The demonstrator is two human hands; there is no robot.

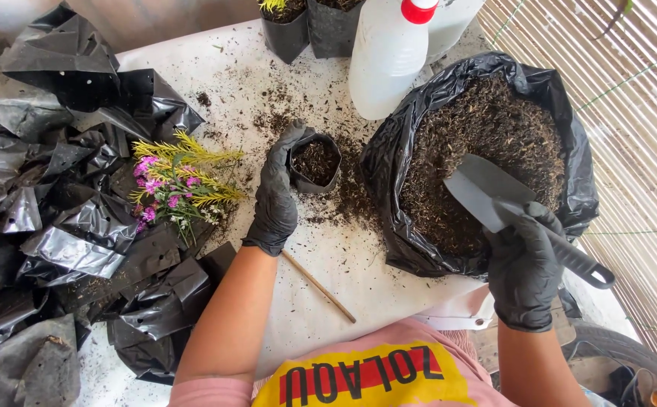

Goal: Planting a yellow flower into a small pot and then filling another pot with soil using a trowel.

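Both hands wear black gloves. The left hand [274, 197] grips the rim of a small black grow bag [315, 162], fingers curled over its near-left edge to keep the mouth open; the right hand [525, 265] is clenched around the handle of a grey trowel [487, 190], whose flat blade lies on the soil at the near side of the big sack.

The step in hand looks like filling: the little bag is steadied while the trowel sits in the soil supply. A loaded blade would have to travel left across the gap and tip over a narrow opening, so a level carry and a firm hold on the rim seem to matter most.

The small grow bag stands upright near the middle of the white counter [358, 279], partly filled with dark, crumbly soil, its thin plastic wall slightly creased. Loose soil is scattered around its base. Just to its right sits the large black sack of soil [569, 151], rolled open and heaped. Behind stands a white bottle with a red cap [388, 60]. A thin wooden stick [319, 287] lies near the left forearm, and a seedling with pink flowers [174, 185] rests on a pile of empty black bags [49, 211] to the left.
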